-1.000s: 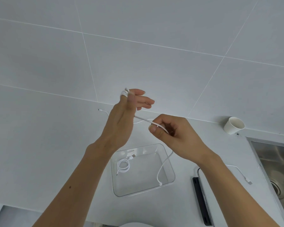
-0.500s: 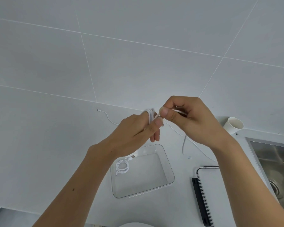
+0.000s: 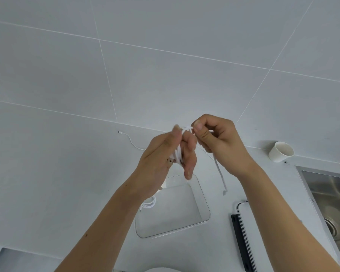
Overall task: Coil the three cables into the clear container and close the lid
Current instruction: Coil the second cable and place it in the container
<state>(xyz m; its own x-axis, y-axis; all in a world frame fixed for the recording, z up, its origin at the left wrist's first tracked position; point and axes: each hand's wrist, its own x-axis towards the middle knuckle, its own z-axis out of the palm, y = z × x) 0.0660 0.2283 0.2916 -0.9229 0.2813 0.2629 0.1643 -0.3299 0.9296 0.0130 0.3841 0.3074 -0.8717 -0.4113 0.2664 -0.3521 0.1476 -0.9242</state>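
Head view: both bare hands are raised above a white table (image 3: 47, 173), in front of a pale tiled wall (image 3: 165, 55); the left hand (image 3: 165, 160) holds a bundle of white cable loops (image 3: 178, 154) wound about its fingers, its grip closed on the loops with thumb and fingertips curled round them; the right hand (image 3: 218, 142) pinches the same cable at the top of the bundle between thumb and forefinger, its grip tight on the strand; the free tail of this cable (image 3: 220, 173) hangs down below the right hand and ends in a small plug in the air beside the container; the clear container (image 3: 202, 201), rectangular with rounded corners and with no lid on it, stands on the table beneath the hands; a coiled white cable (image 3: 149, 204) lies inside it against its left wall, partly hidden by the left forearm; a third white cable (image 3: 131, 140) lies uncoiled on the table behind the left hand, near the wall, its plug end to the left; a flat lid with a black edge clip (image 3: 241, 238) lies on the table just right of the container; a white paper cup (image 3: 281, 151) stands by the wall to the right; a steel sink (image 3: 332, 197) occupies the right edge; no brand, label or writing is legible anywhere.
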